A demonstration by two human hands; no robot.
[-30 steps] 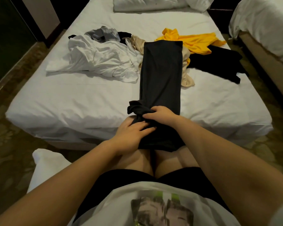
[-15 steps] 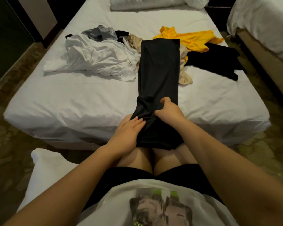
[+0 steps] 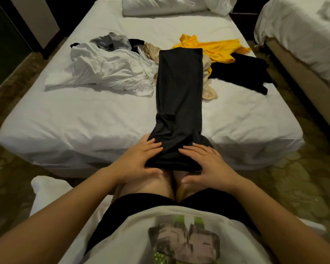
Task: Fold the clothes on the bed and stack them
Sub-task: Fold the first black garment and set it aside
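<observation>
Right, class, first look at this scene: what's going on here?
A seated person is folding a long dark garment stretched from their knees onto the bed. Left hand and right hand press flat on its near end. A white shirt, a yellow garment and a black garment lie crumpled farther up the bed.

A white-sheeted bed [image 3: 84,121] is seen at centre, w/ white pillows [image 3: 160,4] laid at its far end. A 2nd bed [image 3: 303,35], also covered in white, is set alongside at frame right on a beige base [image 3: 297,77]; a narrow strip of floor is left btwn the two. The floor [image 3: 303,187] is covered w/ patterned carpet in dull green-brown. At far left a dark wall panel [image 3: 0,44] and a pale panel [image 3: 40,18] are seen; whether either is a door can't be told. The rm is dimly lit, warm in tone.
</observation>
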